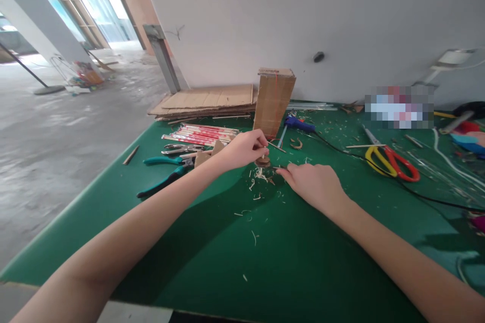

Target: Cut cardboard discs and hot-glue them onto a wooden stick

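My left hand (248,149) is closed in a pinch on a thin pale stick (264,153). Small brown cardboard discs (262,162) sit around the stick, just under the fingertips. Curled pale shavings (260,175) lie on the table directly below. My right hand (312,181) is closed with its thumb pointing toward the discs. A thin dark blade-like tip (278,167) sticks out from its fingers; the rest of that tool is hidden in the grip. The tip is close to the discs; I cannot tell whether they touch.
Teal-handled pliers (162,181), wrapped sticks (200,133) and stacked cardboard sheets (212,98) lie left on the green table (227,262). An upright cardboard box (273,103) and blue glue gun (299,124) stand behind my hands. Scissors (392,161) and a black cord (420,194) are right.
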The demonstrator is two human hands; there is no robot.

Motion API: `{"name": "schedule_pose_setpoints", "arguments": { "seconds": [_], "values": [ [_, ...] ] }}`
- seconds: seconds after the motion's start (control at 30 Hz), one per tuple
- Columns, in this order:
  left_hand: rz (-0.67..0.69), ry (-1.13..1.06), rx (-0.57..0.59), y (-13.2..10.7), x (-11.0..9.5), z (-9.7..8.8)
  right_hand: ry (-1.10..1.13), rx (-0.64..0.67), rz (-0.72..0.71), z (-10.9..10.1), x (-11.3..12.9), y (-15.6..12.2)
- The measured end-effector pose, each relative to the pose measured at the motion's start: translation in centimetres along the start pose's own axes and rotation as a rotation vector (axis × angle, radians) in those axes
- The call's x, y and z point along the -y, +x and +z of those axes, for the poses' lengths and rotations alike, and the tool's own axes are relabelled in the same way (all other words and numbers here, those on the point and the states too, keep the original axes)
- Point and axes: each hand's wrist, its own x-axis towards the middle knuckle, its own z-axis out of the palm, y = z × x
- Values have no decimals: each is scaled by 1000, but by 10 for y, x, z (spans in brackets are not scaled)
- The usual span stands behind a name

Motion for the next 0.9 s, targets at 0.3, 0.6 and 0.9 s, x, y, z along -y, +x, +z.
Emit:
{"name": "schedule_pose_setpoints", "arguments": {
  "seconds": [0.3,0.6,0.9],
  "values": [
    [14,10,1,-1,-2,0,1,43,-54,3,3,-1],
    [-10,-2,-5,1,2,2,1,46,-23,4,6,0],
    [-43,16,-36,0,-1,2,24,8,-4,0,1,-1]
  ]
}}
